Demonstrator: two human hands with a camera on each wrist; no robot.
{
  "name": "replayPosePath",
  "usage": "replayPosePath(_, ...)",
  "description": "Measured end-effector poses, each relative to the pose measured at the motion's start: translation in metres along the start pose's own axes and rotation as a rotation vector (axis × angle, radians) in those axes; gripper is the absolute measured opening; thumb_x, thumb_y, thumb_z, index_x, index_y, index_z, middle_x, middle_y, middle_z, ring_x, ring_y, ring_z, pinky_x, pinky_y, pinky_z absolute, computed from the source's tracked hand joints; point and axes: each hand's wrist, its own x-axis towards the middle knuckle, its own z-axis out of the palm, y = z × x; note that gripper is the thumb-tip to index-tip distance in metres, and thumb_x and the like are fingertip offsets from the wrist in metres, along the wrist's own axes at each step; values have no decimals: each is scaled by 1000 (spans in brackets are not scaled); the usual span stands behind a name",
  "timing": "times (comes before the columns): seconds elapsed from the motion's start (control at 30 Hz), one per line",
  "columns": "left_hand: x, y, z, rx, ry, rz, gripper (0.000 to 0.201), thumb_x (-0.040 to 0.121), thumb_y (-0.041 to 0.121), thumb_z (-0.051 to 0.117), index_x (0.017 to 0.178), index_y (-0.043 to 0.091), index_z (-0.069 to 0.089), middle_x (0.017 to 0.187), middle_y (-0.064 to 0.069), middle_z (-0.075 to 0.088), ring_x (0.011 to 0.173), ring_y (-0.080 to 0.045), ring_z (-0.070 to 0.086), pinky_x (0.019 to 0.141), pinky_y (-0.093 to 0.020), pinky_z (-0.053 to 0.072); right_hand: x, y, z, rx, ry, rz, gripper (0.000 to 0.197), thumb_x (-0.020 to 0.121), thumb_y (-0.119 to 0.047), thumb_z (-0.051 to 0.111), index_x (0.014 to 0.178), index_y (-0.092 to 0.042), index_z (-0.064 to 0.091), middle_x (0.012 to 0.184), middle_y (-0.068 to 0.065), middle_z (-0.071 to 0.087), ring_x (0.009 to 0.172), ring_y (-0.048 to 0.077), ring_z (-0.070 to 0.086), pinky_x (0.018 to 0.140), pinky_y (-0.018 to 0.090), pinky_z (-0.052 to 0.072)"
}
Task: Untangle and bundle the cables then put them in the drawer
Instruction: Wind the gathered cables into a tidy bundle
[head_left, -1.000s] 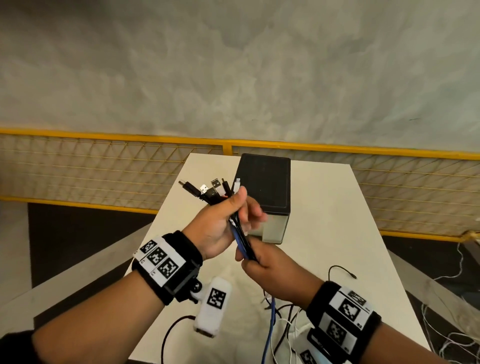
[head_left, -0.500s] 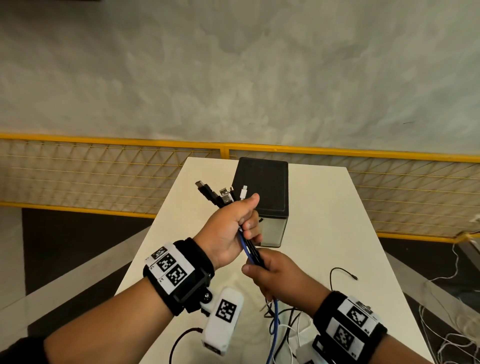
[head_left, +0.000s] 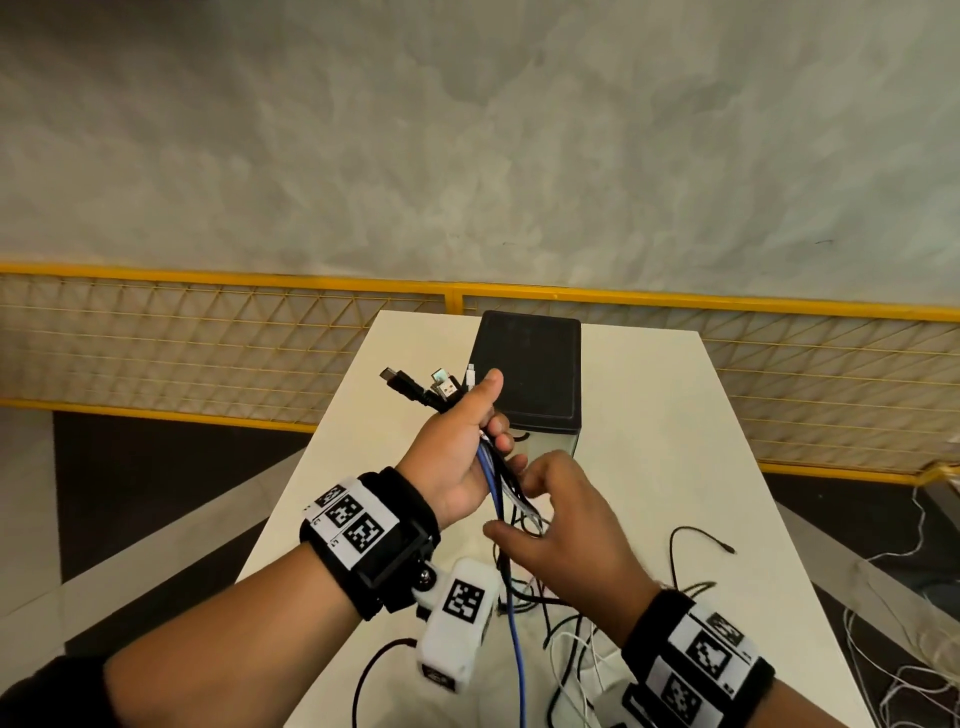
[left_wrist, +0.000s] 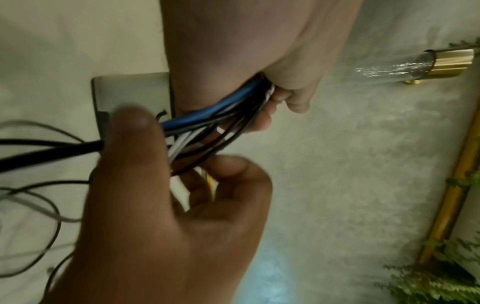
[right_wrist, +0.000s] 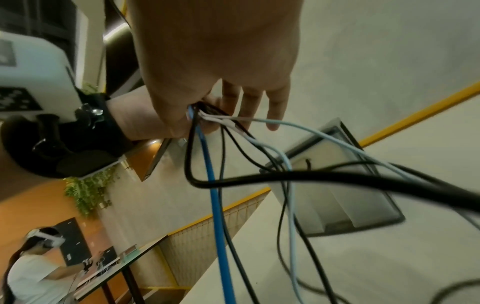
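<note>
My left hand (head_left: 488, 410) grips a bundle of cables (head_left: 496, 483) above the white table (head_left: 675, 441). Several plugs (head_left: 415, 387) stick out above its fist. A blue cable (head_left: 514, 623) and black and white ones hang from it to a tangle (head_left: 566, 639) on the table. Just below, my right hand (head_left: 519, 506) has thumb and relaxed fingers either side of the strands without squeezing them. The left wrist view shows that thumb (left_wrist: 132, 121) beside the bundle (left_wrist: 207, 115). In the right wrist view its fingers (right_wrist: 278, 107) are straight. The black drawer box (head_left: 530, 364) stands behind, its drawer closed.
A loose thin black cable (head_left: 696, 535) lies on the table to the right. A yellow mesh fence (head_left: 208, 338) runs behind the table. White cables (head_left: 909, 649) trail on the floor at right. Another person (right_wrist: 33, 263) works at a far table.
My right hand has let go of the cables it was gripping under the left hand, and its fingers have spread. The left hand still holds the bundle, slightly higher.
</note>
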Motion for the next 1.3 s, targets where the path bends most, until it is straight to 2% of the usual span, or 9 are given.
replayPosePath(0.13, 1, -2, 3, -49, -11, -42, 48, 90, 44, 64, 57, 18, 41, 61, 0, 41, 57, -15, 42, 50, -27, 44, 8, -5, 1, -89, 79, -108, 25, 76, -48, 62, 78, -33, 41, 85, -16, 46, 77, 10, 52, 61, 35, 50)
replayPosePath(0.33, 4, 1, -6, -24, -23, -76, 46, 88, 41, 67, 58, 19, 41, 63, -1, 44, 58, -15, 47, 57, -28, 42, 7, -2, 0, -3, 71, -108, 9, 86, -30, 65, 87, -26, 58, 86, -15, 55, 80, 6, 55, 68, 30, 50)
replayPosePath(0.6, 3, 1, -10, -18, -12, -59, 44, 84, 39, 71, 55, 21, 44, 60, 2, 41, 51, -12, 43, 64, -35, 44, -3, 0, -3, 147, -78, -182, 16, 83, -10, 64, 78, -14, 49, 87, -3, 52, 84, 16, 53, 75, 34, 47)
replayPosePath(0.77, 2, -1, -8, 12, -36, -36, 48, 90, 42, 64, 54, 20, 41, 58, 2, 35, 48, -12, 38, 63, -33, 41, -5, 1, 4, 226, -81, 67, 25, 84, -27, 69, 89, -32, 45, 93, -13, 60, 88, 3, 57, 76, 24, 48)
replayPosePath(0.87, 2, -5, -6, 29, -37, 3, 49, 91, 46, 61, 57, 20, 37, 59, 1, 35, 50, -12, 37, 61, -30, 37, -1, -5, 7, 274, -151, 144, 26, 88, -31, 67, 90, -31, 41, 81, -17, 55, 76, -6, 53, 67, 14, 41)
replayPosePath(0.97, 1, -9, -4, 57, -53, 34, 52, 85, 54, 62, 58, 19, 35, 59, 0, 37, 52, -13, 40, 58, -28, 38, 2, -6, 6, 233, -95, 107, 21, 91, -33, 63, 83, -28, 45, 76, -13, 58, 73, 0, 54, 65, 19, 42)
replayPosePath(1.1, -1, -8, -2, 114, -58, 87, 55, 74, 63, 63, 55, 18, 36, 58, -1, 37, 50, -15, 41, 59, -31, 45, -3, 1, 3, 211, -39, 49, 27, 81, -51, 66, 93, -27, 59, 93, -18, 65, 94, -2, 60, 78, 14, 46)
replayPosePath(1.17, 0, -7, -2, 111, -35, 80, 56, 72, 63, 64, 55, 18, 36, 56, -1, 37, 48, -15, 41, 60, -33, 48, -5, 2, 3, 219, 1, 11, 18, 87, -41, 64, 91, -24, 61, 95, -16, 66, 96, 2, 61, 79, 21, 50)
replayPosePath(1.3, 2, -8, -4, 164, -5, 74, 50, 85, 44, 70, 52, 20, 41, 56, -2, 36, 48, -16, 41, 59, -33, 45, 1, 7, 2, 170, 82, -45, 20, 84, -43, 64, 80, -24, 61, 92, -14, 53, 94, 6, 57, 81, 27, 48)
